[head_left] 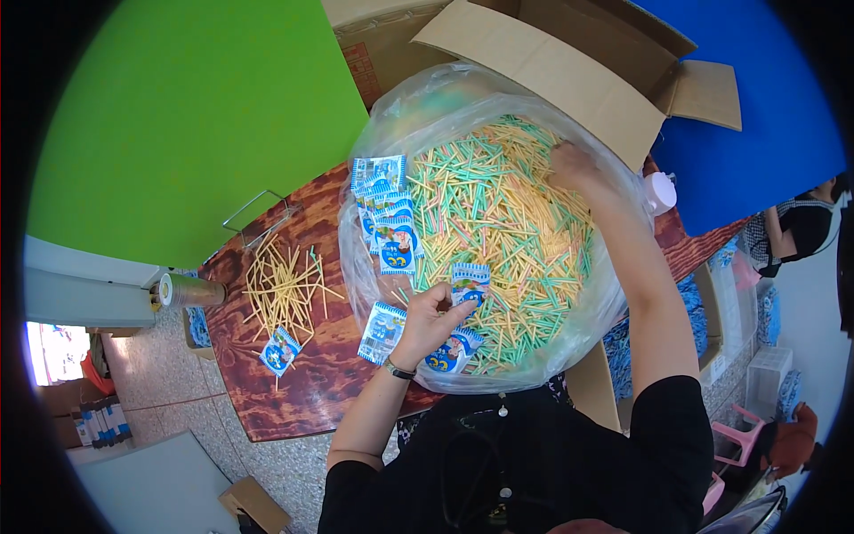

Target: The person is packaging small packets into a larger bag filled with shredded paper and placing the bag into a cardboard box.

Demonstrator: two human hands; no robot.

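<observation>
A large clear plastic bag (374, 129) lies open on the table, full of thin candy-like sticks (498, 240) in yellow, green and pink. My left hand (425, 327), with a band at its wrist, pinches a small blue and white packet (470, 278) over the bag's near left part. Another packet (454, 350) lies just below that hand, and one more (382, 333) beside it to the left. Several similar packets (395, 245) overlap along the bag's left side. At the far right of the sticks is my right hand (574, 166), its fingers blurred and partly hidden.
On the reddish wooden table (267, 400) at left lie a loose pile of yellowish sticks (283, 283) and a single packet (280, 352). An opened cardboard box (543, 67) stands behind the bag. A pink cup-like container (660, 193) sits at right. Another person (801, 227) is at far right.
</observation>
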